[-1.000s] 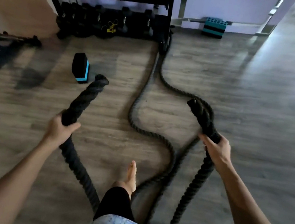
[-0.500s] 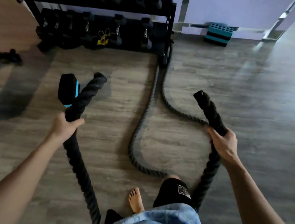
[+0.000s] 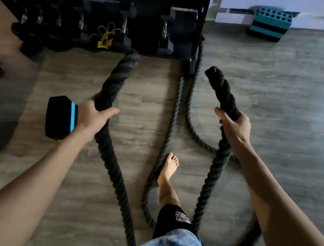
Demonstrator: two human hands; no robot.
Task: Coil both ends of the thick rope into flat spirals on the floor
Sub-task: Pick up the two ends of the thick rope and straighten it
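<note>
A thick black rope runs from the foot of the dumbbell rack across the wooden floor in loose curves (image 3: 168,128). My left hand (image 3: 93,115) grips the rope's left end (image 3: 119,75), whose tip points up toward the rack. My right hand (image 3: 234,127) grips the rope's right end (image 3: 221,85), held up off the floor. Both strands trail back past my legs. My bare foot (image 3: 168,170) is stepping between the two strands lying on the floor.
A black dumbbell rack (image 3: 103,5) fills the upper left. A black and blue foam block (image 3: 61,117) lies left of my left hand. A teal block (image 3: 270,23) stands by the far wall. Bare wooden floor (image 3: 285,122) stretches to the right.
I have walked toward the rack with both rope ends still in my hands. The foam block now lies beside my left hand and the floor loops have straightened.
</note>
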